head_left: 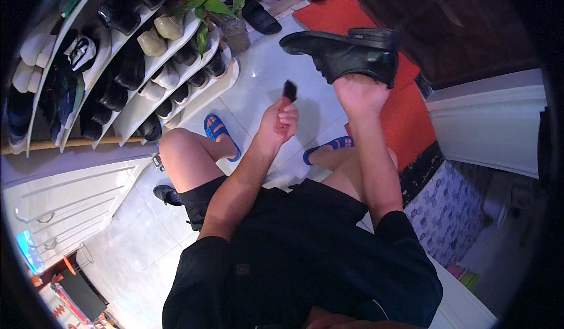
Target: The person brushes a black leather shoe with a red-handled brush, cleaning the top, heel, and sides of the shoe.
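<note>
Black shoe (346,57), one: held aloft, sole upward, toe pointing left, seen across the left edge of the red mat (405,120). Right hand (361,98): pushed into the shoe's opening; fingers hidden, their state cannot be told. Brush (289,91), dark-bristled, one: gripped in the left hand (278,123), fingers curled closed, bristles apart from the shoe. Progress: shoe and brush both up in hand; how much of the upper is done or left cannot be judged.
</note>
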{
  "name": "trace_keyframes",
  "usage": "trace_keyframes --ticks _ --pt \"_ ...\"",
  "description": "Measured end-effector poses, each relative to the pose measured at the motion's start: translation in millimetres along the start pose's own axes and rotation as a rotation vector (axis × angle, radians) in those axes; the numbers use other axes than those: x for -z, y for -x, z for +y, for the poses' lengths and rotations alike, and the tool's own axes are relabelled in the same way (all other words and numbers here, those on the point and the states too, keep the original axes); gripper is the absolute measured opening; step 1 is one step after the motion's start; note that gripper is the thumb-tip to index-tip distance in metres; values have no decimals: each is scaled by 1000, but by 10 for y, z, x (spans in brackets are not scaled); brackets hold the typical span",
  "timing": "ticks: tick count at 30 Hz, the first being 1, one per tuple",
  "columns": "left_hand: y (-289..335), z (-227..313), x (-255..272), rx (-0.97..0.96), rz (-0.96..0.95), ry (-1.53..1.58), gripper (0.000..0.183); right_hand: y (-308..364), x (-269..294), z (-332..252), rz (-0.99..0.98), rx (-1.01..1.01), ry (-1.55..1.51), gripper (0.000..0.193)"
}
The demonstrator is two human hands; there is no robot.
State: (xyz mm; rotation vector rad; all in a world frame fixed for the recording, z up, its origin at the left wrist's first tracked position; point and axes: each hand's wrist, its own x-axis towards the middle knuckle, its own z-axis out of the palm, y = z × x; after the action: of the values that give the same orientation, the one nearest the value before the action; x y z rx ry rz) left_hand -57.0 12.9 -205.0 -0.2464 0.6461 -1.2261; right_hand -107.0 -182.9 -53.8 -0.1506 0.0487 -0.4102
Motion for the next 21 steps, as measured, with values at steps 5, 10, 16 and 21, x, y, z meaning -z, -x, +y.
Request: trace_keyframes --ticks 5,10,16,21 --pt "211 -541 -956 214 -230 69 31 137 97 130 -187 -141 57 62" --pt "489 -480 -1181 139 -260 114 26 153 215 159 -275 -109 471 67" --pt "279 -134 -1049 -42 -296 104 24 166 191 216 -385 -209 275 72" --pt "286 -429 -983 261 -289 -88 21 133 116 137 -208 -194 201 76"
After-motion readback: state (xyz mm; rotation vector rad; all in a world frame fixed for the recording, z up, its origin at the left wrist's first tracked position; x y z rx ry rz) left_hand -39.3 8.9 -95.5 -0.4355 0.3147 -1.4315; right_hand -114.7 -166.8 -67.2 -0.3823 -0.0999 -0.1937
